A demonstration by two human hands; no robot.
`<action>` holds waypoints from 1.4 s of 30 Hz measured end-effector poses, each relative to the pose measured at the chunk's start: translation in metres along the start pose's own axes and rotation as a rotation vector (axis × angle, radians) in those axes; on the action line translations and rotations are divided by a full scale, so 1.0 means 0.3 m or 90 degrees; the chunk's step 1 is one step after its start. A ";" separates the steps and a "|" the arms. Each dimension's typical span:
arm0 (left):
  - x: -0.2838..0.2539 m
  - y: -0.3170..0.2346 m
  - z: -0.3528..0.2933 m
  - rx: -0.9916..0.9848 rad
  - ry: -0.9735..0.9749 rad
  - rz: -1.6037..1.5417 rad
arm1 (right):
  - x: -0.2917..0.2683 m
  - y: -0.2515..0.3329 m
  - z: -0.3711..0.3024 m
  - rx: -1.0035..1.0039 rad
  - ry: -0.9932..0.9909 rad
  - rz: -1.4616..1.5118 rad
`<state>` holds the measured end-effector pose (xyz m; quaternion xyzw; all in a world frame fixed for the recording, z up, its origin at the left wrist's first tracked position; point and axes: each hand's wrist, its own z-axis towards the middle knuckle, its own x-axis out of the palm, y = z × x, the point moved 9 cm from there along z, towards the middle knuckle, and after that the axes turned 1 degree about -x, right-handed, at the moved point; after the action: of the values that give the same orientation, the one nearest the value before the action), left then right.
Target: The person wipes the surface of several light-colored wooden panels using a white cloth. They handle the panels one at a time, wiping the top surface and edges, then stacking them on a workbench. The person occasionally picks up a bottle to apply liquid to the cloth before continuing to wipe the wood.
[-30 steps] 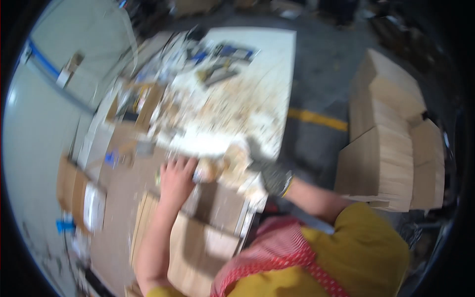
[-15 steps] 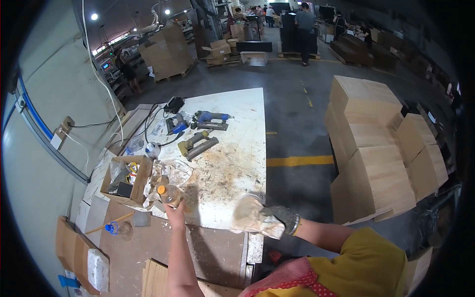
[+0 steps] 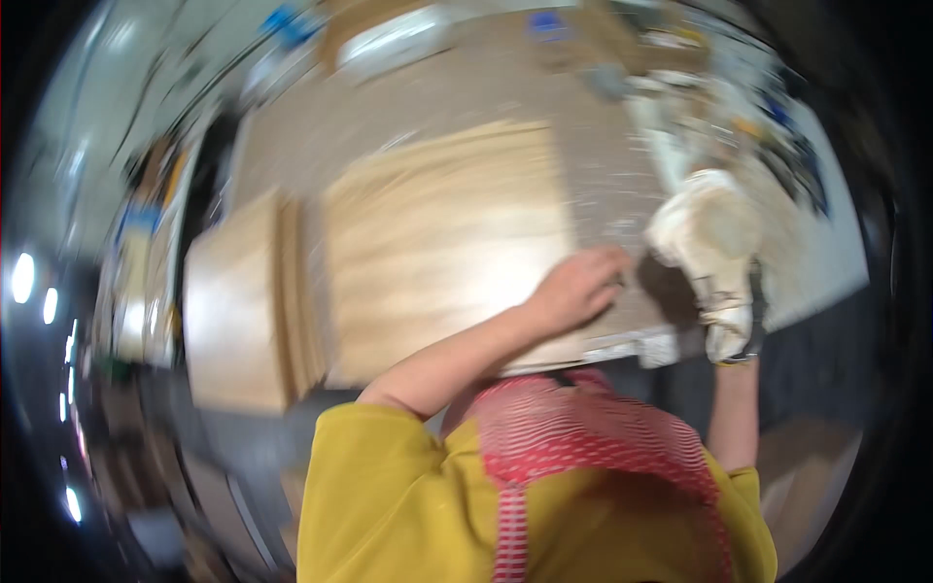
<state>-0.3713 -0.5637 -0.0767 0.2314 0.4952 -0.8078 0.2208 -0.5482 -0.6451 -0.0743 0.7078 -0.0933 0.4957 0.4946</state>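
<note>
My bare left hand [image 3: 580, 285] hovers at the right edge of a pale wood panel [image 3: 447, 243], fingers loosely bent and apart, with nothing visible in them. A crumpled off-white cloth [image 3: 714, 223] hangs in my gloved right hand [image 3: 755, 306], which grips it over the near edge of the white tabletop [image 3: 836, 262]. Beyond the cloth, an orange cap [image 3: 746, 126] marks the bottle, whose body is mostly blurred. The whole picture is smeared by motion.
A stack of wood panels [image 3: 238, 301] stands left of the large panel. On the brown surface [image 3: 476, 102] lie a white wrapped block [image 3: 397, 41] and a blue-capped bottle [image 3: 549, 27] at the back. Dark tools [image 3: 792, 160] and a cardboard box [image 3: 671, 49] sit at the far right.
The view has swung left and down onto the wood panels. My left hand has let go of the orange-capped bottle and moved over to the panel. My right hand still holds the cloth.
</note>
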 end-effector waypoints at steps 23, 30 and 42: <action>-0.470 0.181 -0.788 -0.241 -0.059 0.148 | 1.067 -1.515 0.337 -0.332 0.767 -1.088; -0.334 0.279 -0.846 -0.345 0.002 -0.187 | 1.117 -1.596 0.099 -0.089 1.034 -1.125; -0.459 0.227 -0.788 -0.220 -0.131 0.194 | 1.085 -1.556 0.412 0.048 0.745 -1.173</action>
<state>-0.1852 -0.3608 -0.1378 0.1788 0.5603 -0.6880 0.4251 -0.0225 -0.3962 -0.1020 0.1752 0.7375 0.1975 0.6215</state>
